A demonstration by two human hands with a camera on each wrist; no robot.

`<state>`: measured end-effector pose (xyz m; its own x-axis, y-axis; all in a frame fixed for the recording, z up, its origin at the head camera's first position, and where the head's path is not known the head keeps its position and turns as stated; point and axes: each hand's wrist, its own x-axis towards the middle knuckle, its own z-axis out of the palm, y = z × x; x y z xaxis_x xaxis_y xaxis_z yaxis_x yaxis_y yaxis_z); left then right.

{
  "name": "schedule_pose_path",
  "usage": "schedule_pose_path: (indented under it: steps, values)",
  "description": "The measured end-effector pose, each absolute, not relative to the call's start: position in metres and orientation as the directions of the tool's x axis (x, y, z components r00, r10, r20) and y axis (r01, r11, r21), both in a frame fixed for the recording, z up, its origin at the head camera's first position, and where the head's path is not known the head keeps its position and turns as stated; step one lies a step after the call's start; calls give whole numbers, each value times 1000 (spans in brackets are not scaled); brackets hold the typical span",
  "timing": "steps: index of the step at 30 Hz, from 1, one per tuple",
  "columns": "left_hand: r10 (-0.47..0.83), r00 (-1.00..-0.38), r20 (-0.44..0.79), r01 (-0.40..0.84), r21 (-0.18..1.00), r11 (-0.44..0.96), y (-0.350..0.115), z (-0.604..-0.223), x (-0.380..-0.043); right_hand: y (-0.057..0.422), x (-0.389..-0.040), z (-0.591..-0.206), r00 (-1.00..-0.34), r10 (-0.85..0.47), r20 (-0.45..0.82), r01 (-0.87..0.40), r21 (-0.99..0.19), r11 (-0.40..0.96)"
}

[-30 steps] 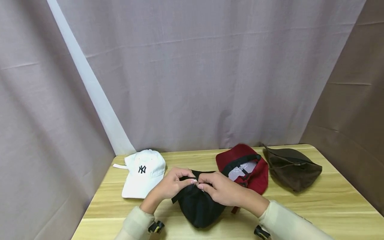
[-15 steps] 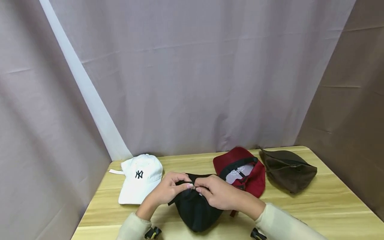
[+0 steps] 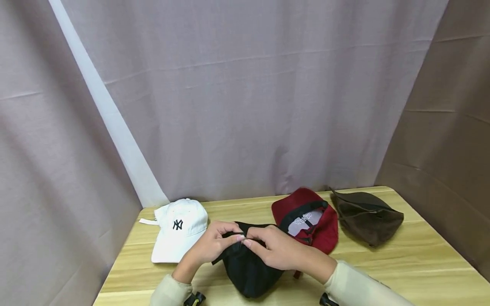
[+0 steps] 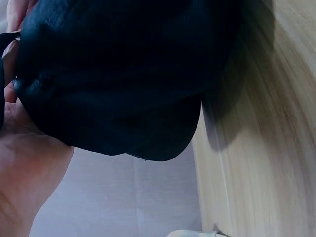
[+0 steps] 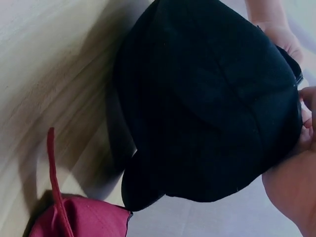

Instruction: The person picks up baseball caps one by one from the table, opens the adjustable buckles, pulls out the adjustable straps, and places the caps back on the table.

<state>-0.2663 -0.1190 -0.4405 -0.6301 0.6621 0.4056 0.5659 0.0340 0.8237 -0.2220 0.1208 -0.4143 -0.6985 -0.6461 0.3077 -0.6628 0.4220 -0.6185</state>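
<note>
Both hands work at the back edge of a black cap point(image 3: 250, 274), which sits between them at the front of the table. The left hand point(image 3: 212, 245) pinches the cap's strap between thumb and fingers; the strap's loose end pokes out below that hand. Close against it, the right hand point(image 3: 277, 250) pinches the same edge, its thumb tip nearly meeting the left thumb. The fastening itself is hidden by the fingertips. In the left wrist view the cap's dark crown point(image 4: 123, 84) fills the middle, and in the right wrist view its brim hangs beneath the crown point(image 5: 212, 98).
On the wooden table point(image 3: 383, 272), a white cap point(image 3: 181, 229) with a dark logo lies left. A red cap point(image 3: 325, 229), opening up, lies just behind the right hand. Further right is a folded dark brown hat point(image 3: 369, 219). Grey curtains point(image 3: 229, 127) hang behind.
The head view has shifted slightly, so everything sits a little lower and further left. Both hands keep their pinch on the black cap; the right thumb has come closer to the left thumb.
</note>
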Motion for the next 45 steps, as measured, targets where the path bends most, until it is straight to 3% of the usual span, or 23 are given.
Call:
schedule_pose_path:
  steps: [11,18,40,45]
  values:
    - [690,-599,406,592,805,41,-115,-440,-263,127,-222,-416,-691,-671,269,-608,-718,338]
    - [694,-617,371,577,813,79,-118,-436,-260,126,-224,-414,-645,-700,307,-672,-665,327]
    - [712,-613,342,566,819,93,-124,-440,-261,125,-224,-415,-644,-729,232,-669,-634,389]
    - [700,-624,346,566,819,99,-125,-439,-260,123,-223,-417,-639,-715,283,-699,-603,385]
